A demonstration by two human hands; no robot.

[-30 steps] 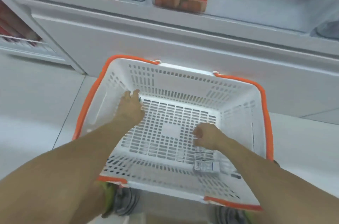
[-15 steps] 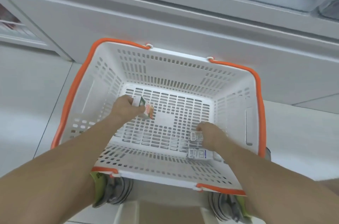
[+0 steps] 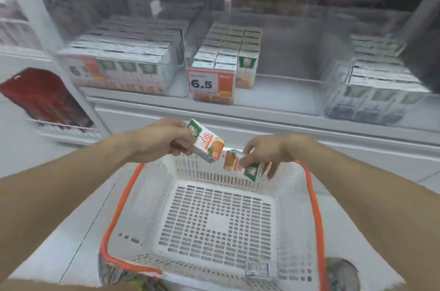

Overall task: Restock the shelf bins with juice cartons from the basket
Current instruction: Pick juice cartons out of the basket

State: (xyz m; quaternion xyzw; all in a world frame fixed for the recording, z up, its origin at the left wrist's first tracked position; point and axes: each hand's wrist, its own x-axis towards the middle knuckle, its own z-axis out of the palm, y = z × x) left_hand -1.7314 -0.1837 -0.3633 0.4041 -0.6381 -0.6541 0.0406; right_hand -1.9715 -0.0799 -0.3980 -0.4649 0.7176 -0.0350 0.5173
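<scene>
My left hand (image 3: 157, 140) grips an orange juice carton (image 3: 206, 142) above the far rim of the white basket (image 3: 147, 198). My right hand (image 3: 269, 151) pinches a second orange juice carton (image 3: 245, 168) just to the right of the first, tilted. One more carton (image 3: 258, 268) lies flat at the basket's near right corner. Ahead, the middle clear shelf bin (image 3: 285, 86) holds several orange cartons (image 3: 228, 52) on its left side behind a 6.5 price tag (image 3: 210, 82); its right part holds none.
A left bin (image 3: 123, 62) is packed with cartons, and a right bin (image 3: 376, 81) holds purple-marked cartons. Red boxes (image 3: 45, 97) sit on a lower shelf at the left. The basket's orange rim (image 3: 315, 207) frames it; white floor lies around.
Both hands have lifted out of the basket, each with a carton, up to the basket's far rim. The view has tilted upward, showing the shelf bins.
</scene>
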